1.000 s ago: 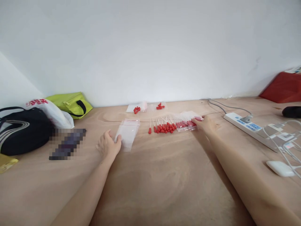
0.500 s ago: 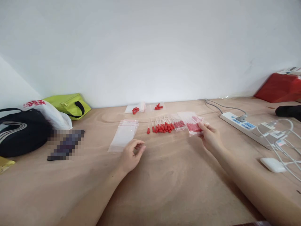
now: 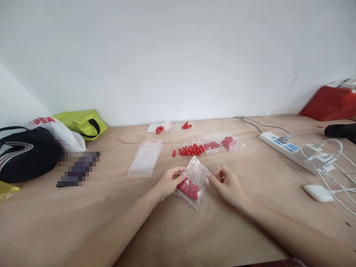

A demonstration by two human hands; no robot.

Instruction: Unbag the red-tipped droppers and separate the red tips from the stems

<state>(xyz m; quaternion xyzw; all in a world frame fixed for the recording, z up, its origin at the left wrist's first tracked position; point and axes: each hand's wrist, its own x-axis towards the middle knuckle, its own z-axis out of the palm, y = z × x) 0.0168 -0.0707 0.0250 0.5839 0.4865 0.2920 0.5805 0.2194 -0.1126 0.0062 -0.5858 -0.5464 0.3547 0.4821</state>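
The clear plastic bag (image 3: 195, 178) with red-headed sticks (image 3: 192, 191) inside lies between your hands, about 4 o'clock from your left hand's (image 3: 171, 181) fingertips and 8 o'clock from your right hand's (image 3: 226, 185) thumb. Its long axis seems to go from 7 to 1 o'clock. The left hand is nearer, and its fingers clamp the left edge; the right thumb meets the right edge, but I cannot tell if it pinches. From this one bag, I count two filled bags (image 3: 213, 145) around 1 o'clock, at least two flat zip-lock bags (image 3: 144, 159) at 10, and loose sticks (image 3: 191, 150) at 12, too crowded for counting.
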